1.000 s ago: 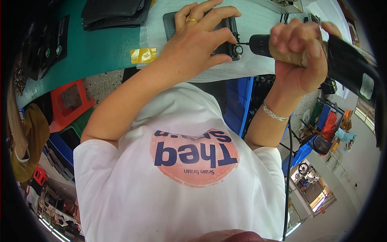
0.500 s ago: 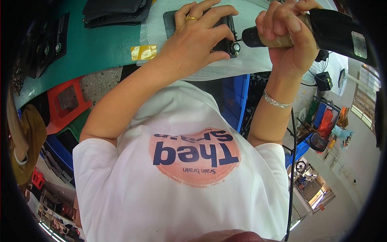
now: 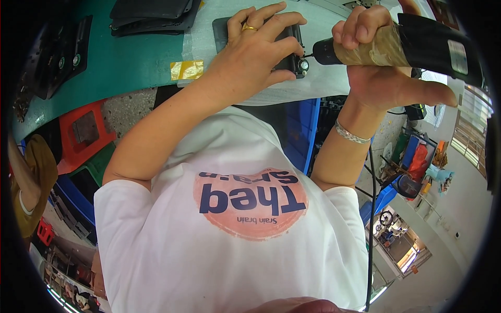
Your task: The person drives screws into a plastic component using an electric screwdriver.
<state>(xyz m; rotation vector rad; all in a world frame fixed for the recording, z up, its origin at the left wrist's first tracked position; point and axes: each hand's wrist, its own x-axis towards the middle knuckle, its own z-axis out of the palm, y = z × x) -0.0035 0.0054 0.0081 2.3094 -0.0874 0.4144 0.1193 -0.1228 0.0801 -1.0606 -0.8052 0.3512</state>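
A: How does the right hand grip?
B: The right hand [image 3: 373,86] curls its fingers over the tan-taped body of a black power screwdriver [image 3: 369,50]; its thumb stretches away, off the tool.
A: And the left?
B: The left hand [image 3: 250,55] lies palm down, fingers spread over a black case [image 3: 288,35], thumb and forefinger apart near its right end.
A: Where does the bit [image 3: 308,55] point?
B: Leftward, at that right end, just beside a round silvery piece [image 3: 304,65]. Whether it touches, I can't tell.
A: What's the case lying on?
B: A white sheet [image 3: 326,83], spread over a green table [image 3: 130,57].
A: Farther out?
B: Yellow tape [image 3: 187,70] at the sheet's left edge, a stack of black panels [image 3: 151,15] beyond it, and a red stool [image 3: 78,130] below the table's near edge.
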